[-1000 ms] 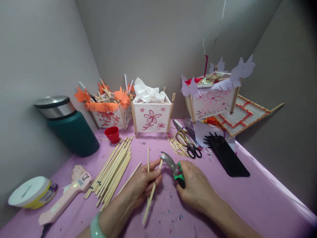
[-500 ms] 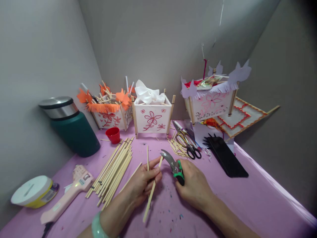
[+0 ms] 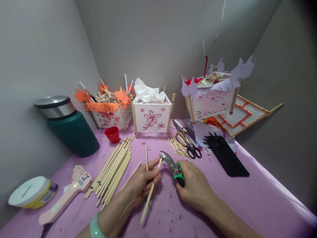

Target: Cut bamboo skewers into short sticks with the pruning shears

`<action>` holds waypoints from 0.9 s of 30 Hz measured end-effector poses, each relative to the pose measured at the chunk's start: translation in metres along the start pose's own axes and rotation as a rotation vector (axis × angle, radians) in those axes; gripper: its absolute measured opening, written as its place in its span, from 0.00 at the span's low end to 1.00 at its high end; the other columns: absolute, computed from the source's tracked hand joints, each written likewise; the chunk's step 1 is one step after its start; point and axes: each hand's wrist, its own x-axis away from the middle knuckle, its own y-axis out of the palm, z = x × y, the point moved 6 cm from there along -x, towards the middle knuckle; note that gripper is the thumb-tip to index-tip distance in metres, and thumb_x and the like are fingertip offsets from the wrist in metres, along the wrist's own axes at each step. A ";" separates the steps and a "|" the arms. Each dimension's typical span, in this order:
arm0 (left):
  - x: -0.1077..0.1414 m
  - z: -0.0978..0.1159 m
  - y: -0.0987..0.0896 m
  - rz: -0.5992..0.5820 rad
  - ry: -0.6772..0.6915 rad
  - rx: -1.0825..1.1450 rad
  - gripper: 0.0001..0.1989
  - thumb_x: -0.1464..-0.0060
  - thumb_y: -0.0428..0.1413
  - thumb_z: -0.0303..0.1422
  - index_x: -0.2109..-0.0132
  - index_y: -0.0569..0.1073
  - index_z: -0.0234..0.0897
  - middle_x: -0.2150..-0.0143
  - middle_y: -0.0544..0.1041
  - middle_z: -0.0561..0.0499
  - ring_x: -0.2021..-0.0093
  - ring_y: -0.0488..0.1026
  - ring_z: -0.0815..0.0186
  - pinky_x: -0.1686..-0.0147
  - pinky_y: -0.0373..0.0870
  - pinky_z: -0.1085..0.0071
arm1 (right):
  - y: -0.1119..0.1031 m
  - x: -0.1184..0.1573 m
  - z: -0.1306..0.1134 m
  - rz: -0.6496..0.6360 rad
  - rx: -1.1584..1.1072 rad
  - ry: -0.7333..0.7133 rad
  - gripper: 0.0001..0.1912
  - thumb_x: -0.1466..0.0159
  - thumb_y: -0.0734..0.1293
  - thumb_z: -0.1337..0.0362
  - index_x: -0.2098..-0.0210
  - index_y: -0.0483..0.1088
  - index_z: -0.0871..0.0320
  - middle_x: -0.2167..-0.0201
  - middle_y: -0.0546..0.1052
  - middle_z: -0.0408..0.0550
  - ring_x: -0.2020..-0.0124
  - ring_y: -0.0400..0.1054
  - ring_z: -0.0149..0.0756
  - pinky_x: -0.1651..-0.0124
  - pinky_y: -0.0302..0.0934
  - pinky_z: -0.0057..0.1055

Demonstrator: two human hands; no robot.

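Observation:
My left hand (image 3: 142,181) pinches two thin wooden sticks that cross between the fingers. One stick (image 3: 148,205) slants from the fingertips down toward the front; the other (image 3: 147,155) points up and away. My right hand (image 3: 194,185) is wrapped round green-and-black handled pruning shears (image 3: 178,175). Their curved metal blades reach left to the upper end of the slanting stick, by my left fingertips. Whether the blades touch the stick is hard to tell. A bundle of similar sticks (image 3: 114,172) lies left of my left hand, with one loose stick beside it.
Decorated boxes (image 3: 152,117) stand at the back. On the left are a green bottle (image 3: 74,132), a red cup (image 3: 112,134), a pink glue gun (image 3: 65,198) and a white tub (image 3: 29,191). Scissors (image 3: 190,145), short stick pieces (image 3: 177,147) and a black phone (image 3: 226,157) lie right.
The view has shifted very slightly. Both hands, the sticks and the shears keep nearly the same positions, with the blades still at the stick's upper end.

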 end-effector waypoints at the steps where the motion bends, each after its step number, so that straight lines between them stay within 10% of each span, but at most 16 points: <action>1: 0.000 0.000 0.000 -0.002 -0.002 0.003 0.24 0.46 0.59 0.29 0.42 0.69 0.35 0.84 0.59 0.64 0.86 0.38 0.78 0.89 0.36 0.79 | 0.001 0.000 0.001 -0.005 0.006 0.011 0.09 0.46 0.65 0.70 0.66 0.60 0.56 0.64 0.72 0.52 0.62 0.65 0.44 0.61 0.55 0.35; 27: 0.001 -0.002 -0.002 0.043 -0.005 -0.096 0.29 0.47 0.60 0.32 0.38 0.67 0.36 0.84 0.60 0.64 0.86 0.38 0.78 0.88 0.38 0.79 | 0.003 -0.002 0.006 -0.034 0.045 0.052 0.07 0.44 0.64 0.69 0.68 0.60 0.56 0.69 0.74 0.50 0.67 0.68 0.43 0.67 0.50 0.33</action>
